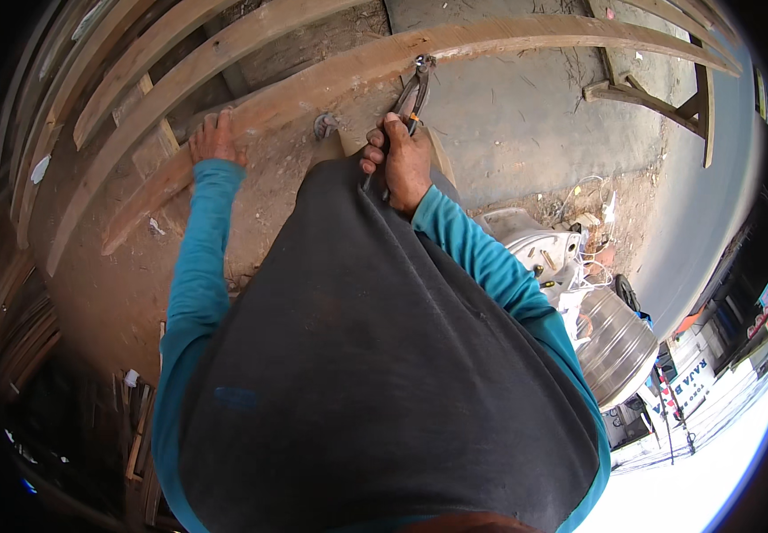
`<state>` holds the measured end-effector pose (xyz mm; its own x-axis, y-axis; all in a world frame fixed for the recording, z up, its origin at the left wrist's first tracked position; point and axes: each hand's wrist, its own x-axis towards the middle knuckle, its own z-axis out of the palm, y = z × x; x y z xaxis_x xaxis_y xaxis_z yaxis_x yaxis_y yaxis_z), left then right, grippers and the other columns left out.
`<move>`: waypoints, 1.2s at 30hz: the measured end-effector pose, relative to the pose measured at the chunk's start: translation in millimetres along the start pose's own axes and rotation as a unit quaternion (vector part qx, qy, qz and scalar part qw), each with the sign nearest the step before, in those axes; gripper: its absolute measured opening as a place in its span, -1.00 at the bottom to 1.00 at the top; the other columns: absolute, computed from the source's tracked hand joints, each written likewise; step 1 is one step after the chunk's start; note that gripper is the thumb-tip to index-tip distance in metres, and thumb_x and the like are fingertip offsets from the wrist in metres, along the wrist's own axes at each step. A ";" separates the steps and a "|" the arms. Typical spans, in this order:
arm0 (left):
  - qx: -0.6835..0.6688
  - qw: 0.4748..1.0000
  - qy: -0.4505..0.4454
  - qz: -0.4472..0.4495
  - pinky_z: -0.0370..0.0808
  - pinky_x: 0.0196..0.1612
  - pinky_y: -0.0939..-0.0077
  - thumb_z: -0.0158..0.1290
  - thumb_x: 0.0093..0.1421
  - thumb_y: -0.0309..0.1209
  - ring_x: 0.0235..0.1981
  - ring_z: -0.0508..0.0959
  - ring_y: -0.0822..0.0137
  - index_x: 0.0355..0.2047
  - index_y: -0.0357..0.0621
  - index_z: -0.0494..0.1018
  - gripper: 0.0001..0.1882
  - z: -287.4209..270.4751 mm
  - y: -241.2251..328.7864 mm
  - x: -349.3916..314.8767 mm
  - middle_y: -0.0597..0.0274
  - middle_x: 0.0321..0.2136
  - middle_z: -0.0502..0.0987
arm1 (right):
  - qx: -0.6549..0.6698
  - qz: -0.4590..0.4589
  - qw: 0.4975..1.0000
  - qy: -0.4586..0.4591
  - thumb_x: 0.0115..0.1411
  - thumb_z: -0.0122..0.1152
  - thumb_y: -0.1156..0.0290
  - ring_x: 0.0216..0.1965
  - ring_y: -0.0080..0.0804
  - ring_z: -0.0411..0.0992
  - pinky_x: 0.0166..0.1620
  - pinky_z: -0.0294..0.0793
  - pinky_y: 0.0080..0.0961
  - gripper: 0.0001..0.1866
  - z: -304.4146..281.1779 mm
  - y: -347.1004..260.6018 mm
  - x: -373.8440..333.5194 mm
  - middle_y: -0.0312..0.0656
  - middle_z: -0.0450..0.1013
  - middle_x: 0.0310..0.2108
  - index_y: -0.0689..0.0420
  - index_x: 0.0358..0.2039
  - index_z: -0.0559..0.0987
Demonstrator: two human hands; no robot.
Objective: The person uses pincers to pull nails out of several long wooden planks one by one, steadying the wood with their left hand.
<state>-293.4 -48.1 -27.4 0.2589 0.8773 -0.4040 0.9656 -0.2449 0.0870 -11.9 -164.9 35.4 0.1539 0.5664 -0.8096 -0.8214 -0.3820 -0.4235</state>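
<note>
My right hand (403, 164) is closed round the handles of dark metal pincers (417, 93). Their jaws meet the near edge of a long wooden beam (331, 93), where a small dark spot shows; whether they grip a nail there, I cannot make out. Farther left, my left hand (215, 139) holds the same beam, its fingers laid over the wood. The beam crosses in front of me from lower left to upper right, bent by the lens. Between the hands, a small roundish metal piece (325, 125) sits just below the beam.
More long timbers (171, 84) lie side by side at the left. A wooden frame piece (659, 102) stands at the far right. Right of me are a white plastic chair (530, 235) with small tools on it and a ribbed metal drum (615, 346). A road (704, 213) runs beyond.
</note>
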 end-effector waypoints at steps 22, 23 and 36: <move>0.017 0.999 0.027 -0.007 0.24 0.21 -0.14 0.37 -0.09 -0.43 0.16 0.35 -0.14 0.19 0.13 0.26 -0.19 9.6 -0.6 -5.9 0.03 0.06 0.34 | -0.295 0.064 0.950 -0.081 0.24 -0.20 0.54 -0.11 -0.09 0.59 -0.02 0.62 -0.30 -0.41 -95.5 -127.3 3.4 0.14 0.53 -0.09 0.40 0.30 0.18; 0.016 0.999 0.025 -0.011 0.24 0.21 -0.14 0.37 -0.09 -0.43 0.16 0.35 -0.14 0.19 0.13 0.26 -0.19 10.6 -1.5 -6.2 0.03 0.06 0.34 | -0.297 0.067 0.949 -0.082 0.24 -0.20 0.54 -0.11 -0.09 0.59 -0.02 0.62 -0.30 -0.41 -95.0 -132.4 3.6 0.14 0.53 -0.09 0.40 0.30 0.18; 0.022 0.999 0.042 -0.024 0.25 0.19 -0.13 0.37 -0.10 -0.40 0.16 0.35 -0.15 0.21 0.17 0.24 -0.16 16.6 -0.3 -9.3 -0.01 0.05 0.34 | -0.195 0.064 0.972 -0.117 0.33 -0.12 0.37 0.00 0.17 0.52 0.01 0.62 -0.08 -0.41 -116.8 -128.6 -1.9 0.35 0.43 0.01 0.41 0.29 0.12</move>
<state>-296.5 -63.1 -38.8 0.2145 0.9200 -0.3281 0.9757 -0.2173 0.0287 157.6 -202.2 44.0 -0.1023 0.6298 -0.7700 -0.5485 -0.6814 -0.4845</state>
